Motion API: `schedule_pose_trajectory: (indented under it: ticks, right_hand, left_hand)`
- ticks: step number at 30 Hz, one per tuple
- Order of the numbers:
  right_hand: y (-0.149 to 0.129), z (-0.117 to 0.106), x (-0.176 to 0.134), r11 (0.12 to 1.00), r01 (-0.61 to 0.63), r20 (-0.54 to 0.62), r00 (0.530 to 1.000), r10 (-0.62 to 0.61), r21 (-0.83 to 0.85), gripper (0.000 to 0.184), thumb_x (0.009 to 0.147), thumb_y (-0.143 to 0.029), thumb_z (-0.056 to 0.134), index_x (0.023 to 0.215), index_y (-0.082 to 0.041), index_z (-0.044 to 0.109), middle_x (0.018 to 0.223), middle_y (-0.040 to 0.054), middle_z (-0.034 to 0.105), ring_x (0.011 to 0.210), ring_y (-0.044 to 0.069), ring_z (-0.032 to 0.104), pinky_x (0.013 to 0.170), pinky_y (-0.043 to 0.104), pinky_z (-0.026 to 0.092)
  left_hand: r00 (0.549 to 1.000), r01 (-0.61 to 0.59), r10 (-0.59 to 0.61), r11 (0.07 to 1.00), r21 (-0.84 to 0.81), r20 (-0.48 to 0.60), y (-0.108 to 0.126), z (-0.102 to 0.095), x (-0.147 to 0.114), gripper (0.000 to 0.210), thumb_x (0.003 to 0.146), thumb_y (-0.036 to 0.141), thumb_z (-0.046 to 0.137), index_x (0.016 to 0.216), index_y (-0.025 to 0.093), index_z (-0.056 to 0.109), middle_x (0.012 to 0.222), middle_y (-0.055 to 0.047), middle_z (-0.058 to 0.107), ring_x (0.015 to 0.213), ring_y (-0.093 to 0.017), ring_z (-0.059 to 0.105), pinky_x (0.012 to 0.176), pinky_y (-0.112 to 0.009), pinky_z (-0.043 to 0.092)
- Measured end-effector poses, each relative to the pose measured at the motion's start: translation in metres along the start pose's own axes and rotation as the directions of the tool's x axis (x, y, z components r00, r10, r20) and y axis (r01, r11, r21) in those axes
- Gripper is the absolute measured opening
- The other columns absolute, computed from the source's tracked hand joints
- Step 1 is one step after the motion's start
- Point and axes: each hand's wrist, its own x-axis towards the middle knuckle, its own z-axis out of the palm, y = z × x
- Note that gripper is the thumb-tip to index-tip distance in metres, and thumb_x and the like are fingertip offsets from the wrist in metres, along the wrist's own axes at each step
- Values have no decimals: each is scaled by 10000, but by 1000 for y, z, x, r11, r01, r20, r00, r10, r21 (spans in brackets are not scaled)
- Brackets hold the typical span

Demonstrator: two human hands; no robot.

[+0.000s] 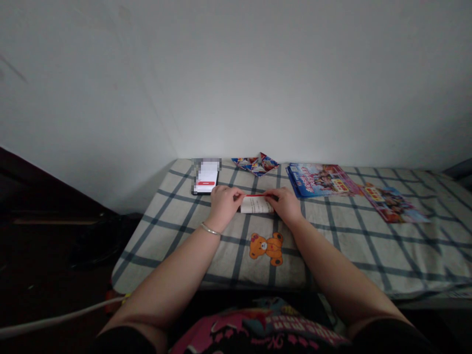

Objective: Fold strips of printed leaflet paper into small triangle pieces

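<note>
A small sheet of paper (257, 204), white with printed lines and a red strip along its far edge, is held between my two hands just over the checked cloth. My left hand (224, 200) pinches its left end near the top corner. At the opposite end, the thumb and fingers of my right hand (285, 202) are closed on the paper's upper right corner. Beyond my left hand lies a phone (207, 177) with a lit screen. A folded paper boat shape (257, 163) in blue, red and white rests behind the sheet.
The checked cloth (177, 241) covers a table against a white wall (258, 78). To the right lie a stack of colourful flyers (320, 179) and another flyer (394, 202). An orange bear picture (267, 248) is on the cloth near me. A pale cable (59, 320) runs at lower left.
</note>
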Motion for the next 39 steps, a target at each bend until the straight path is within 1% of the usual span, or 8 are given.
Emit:
schedule_pose_trajectory:
  ticks: [3, 8, 13, 21, 25, 30, 34, 39]
  right_hand:
    - [4, 2, 2, 1000, 28, -2, 1000, -28, -1, 132, 819, -210, 646, 884, -266, 746, 890, 32, 722, 906, 238, 578, 807, 366, 453]
    - [8, 4, 4, 1000, 7, -7, 1000, -7, 14, 126, 810, -218, 647, 868, -259, 751, 891, 46, 707, 914, 240, 566, 834, 385, 441]
    - [9, 5, 4, 1000, -14, -2, 1000, 14, 5, 127, 816, -231, 643, 878, -256, 751, 881, 41, 701, 903, 234, 561, 832, 378, 428]
    - [10, 5, 4, 999, 15, 12, 1000, -15, -39, 167, 828, -234, 637, 953, -262, 744, 929, 55, 683, 905, 236, 551, 836, 382, 420]
    - [10, 5, 4, 998, 43, 20, 999, -42, -47, 156, 847, -239, 624, 912, -284, 759, 958, 62, 665, 930, 243, 542, 851, 393, 424]
    - [10, 6, 3, 995, 57, 20, 998, -55, -83, 174, 842, -240, 640, 930, -320, 768, 985, 63, 647, 937, 252, 515, 861, 395, 435]
    - [11, 4, 4, 994, 64, 37, 997, -61, -93, 183, 845, -250, 640, 942, -337, 768, 1013, 58, 633, 976, 252, 507, 899, 396, 429]
    - [10, -3, 4, 991, 84, 96, 993, -74, -106, 195, 850, -278, 627, 974, -340, 763, 1042, 58, 626, 991, 252, 498, 917, 397, 424]
  left_hand:
    - [1000, -29, 29, 999, 18, 3, 1, 2, -1, 68, 815, 279, 657, 799, 262, 720, 750, -21, 703, 846, -244, 562, 901, -434, 352]
    - [999, -39, 41, 996, 74, -20, 0, 7, -2, 84, 810, 266, 651, 750, 265, 710, 778, -39, 702, 871, -269, 529, 980, -508, 277]
    - [1000, -24, 24, 997, 80, 6, 0, 7, -1, 85, 815, 256, 633, 761, 242, 697, 789, -41, 690, 849, -256, 524, 931, -469, 318]
    - [999, -51, 48, 992, 118, 25, 0, 8, -2, 62, 815, 255, 632, 787, 242, 687, 789, -39, 681, 842, -251, 512, 836, -413, 348]
    - [998, -64, 61, 990, 125, 28, 0, 7, -1, 52, 816, 260, 641, 811, 248, 692, 817, -38, 679, 857, -252, 514, 829, -406, 358]
    - [987, -130, 120, 988, 85, 110, 0, 5, 1, 111, 848, 223, 613, 852, 240, 722, 883, -51, 669, 877, -247, 519, 790, -376, 384]
    - [975, -177, 164, 982, 72, 151, -3, 4, 4, 149, 875, 229, 587, 851, 228, 733, 887, -53, 661, 877, -240, 519, 784, -366, 387]
    - [947, -238, 227, 971, 24, 227, -6, 0, 9, 167, 881, 235, 581, 858, 217, 745, 891, -60, 668, 862, -230, 525, 776, -353, 392]
